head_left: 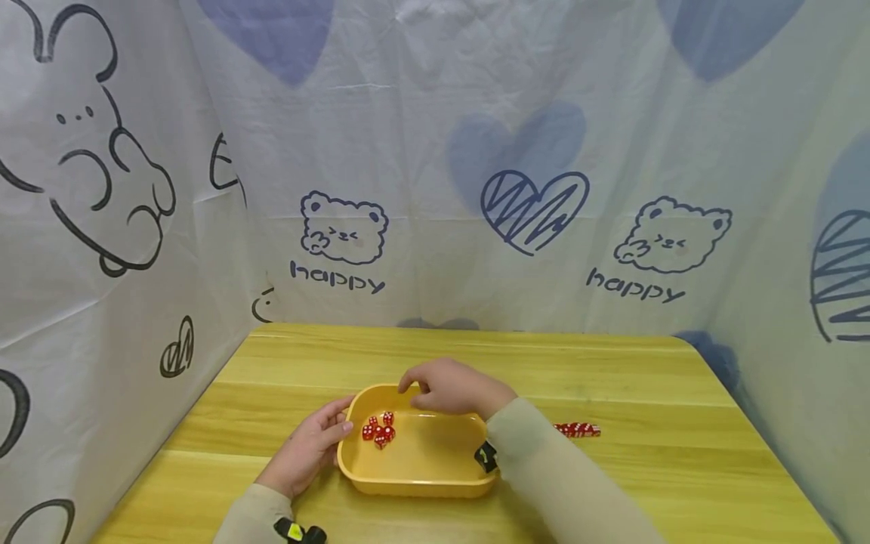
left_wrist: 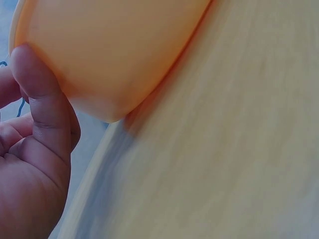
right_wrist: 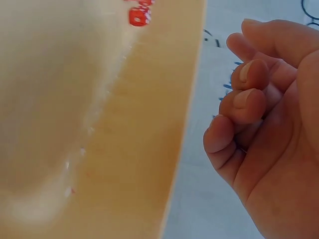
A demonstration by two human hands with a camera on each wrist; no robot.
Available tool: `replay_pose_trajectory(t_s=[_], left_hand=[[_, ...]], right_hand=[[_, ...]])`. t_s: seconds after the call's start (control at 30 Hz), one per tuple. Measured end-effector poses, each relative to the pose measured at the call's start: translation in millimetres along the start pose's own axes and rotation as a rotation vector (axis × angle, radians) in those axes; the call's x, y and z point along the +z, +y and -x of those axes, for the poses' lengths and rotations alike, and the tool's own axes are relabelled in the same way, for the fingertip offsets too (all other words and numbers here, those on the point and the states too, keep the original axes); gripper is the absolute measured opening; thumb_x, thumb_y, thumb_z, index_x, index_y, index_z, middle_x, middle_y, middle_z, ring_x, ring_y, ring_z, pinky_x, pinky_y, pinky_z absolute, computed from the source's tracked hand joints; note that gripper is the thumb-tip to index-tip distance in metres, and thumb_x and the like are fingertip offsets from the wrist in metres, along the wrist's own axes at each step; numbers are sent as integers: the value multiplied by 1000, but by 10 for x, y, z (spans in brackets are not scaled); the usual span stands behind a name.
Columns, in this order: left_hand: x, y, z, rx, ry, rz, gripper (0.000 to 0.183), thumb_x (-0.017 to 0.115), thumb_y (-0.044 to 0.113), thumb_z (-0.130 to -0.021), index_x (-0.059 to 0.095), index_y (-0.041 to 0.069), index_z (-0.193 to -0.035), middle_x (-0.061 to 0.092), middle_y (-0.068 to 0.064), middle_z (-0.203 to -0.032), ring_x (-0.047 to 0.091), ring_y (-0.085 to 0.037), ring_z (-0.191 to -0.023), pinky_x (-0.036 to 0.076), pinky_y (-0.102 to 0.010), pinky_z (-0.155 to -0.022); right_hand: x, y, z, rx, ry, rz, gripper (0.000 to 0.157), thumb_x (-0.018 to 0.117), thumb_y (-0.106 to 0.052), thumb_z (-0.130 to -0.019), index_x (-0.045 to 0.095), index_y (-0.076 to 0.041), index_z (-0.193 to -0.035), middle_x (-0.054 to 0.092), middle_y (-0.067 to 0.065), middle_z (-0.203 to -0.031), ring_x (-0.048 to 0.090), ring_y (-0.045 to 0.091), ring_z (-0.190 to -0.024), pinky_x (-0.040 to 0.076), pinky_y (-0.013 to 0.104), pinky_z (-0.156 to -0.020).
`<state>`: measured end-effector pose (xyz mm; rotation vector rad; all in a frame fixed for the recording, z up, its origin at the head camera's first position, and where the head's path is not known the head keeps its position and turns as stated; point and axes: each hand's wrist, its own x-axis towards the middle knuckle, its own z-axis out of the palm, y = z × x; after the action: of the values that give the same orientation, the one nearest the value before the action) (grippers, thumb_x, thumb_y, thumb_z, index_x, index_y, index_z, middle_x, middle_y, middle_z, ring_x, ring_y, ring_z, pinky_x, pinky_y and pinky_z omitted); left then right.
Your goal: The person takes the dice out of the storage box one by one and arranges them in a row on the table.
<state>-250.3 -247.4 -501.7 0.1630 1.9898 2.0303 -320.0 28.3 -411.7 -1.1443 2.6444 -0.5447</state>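
We see a thin, wrinkled white wall cloth filling the upper frame, printed with hearts, bears and the word "happy". Below it spreads a smooth yellow worktop with wood-grain bands. Two pale, soft sleeves reach in from the lower edge. At lower centre sits a glossy yellow tub, apparently plastic, a rounded rectangle with a raised wall. At its left end, the left hand grips the rim between thumb and fingers; over its far edge hovers the right hand, loosely half-curled, with nothing we can see in its grasp. Right of centre lies a straight row of red dice, and a cluster of loose red dice, hard little cubes with white pips, rests on the left part of the tub's floor.

The frame cuts off both sleeves at the bottom. The right forearm covers the tub's right corner and the row's left end, so we cannot count that row. In the right wrist view, the dice at the top are cropped; in the left wrist view, we see only the tub's outer wall, softly blurred.
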Motion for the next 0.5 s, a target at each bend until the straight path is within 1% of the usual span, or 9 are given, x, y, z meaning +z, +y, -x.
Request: replay_pose_trajectory(t_s=[0.13, 0.27, 0.5], left_hand=[[-1, 2, -5, -3, 1, 9, 56, 52, 14, -107, 30, 3, -157, 45, -19, -113, 59, -22, -85, 55, -25, -61], [-1, -2, -6, -13, 4, 20, 56, 52, 14, -106, 31, 4, -157, 45, -19, -114, 58, -23, -87, 55, -25, -62], [6, -10, -5, -11, 2, 22, 57, 52, 14, -106, 30, 3, -157, 44, -18, -114, 58, -23, -86, 54, -24, -61]], right_hand=[[110, 5, -108, 13, -42, -5, 28, 67, -26, -97, 71, -21, -124, 58, -8, -79, 53, 10, -73, 47, 27, -67], [207, 5, -182, 18, -66, -8, 27, 67, -26, -97, 72, -23, -123, 59, -9, -80, 53, 9, -74, 47, 25, -67], [370, 7, -231, 12, -111, -51, 21, 67, -23, -96, 73, -27, -116, 58, -7, -81, 52, 9, -74, 45, 26, -67]])
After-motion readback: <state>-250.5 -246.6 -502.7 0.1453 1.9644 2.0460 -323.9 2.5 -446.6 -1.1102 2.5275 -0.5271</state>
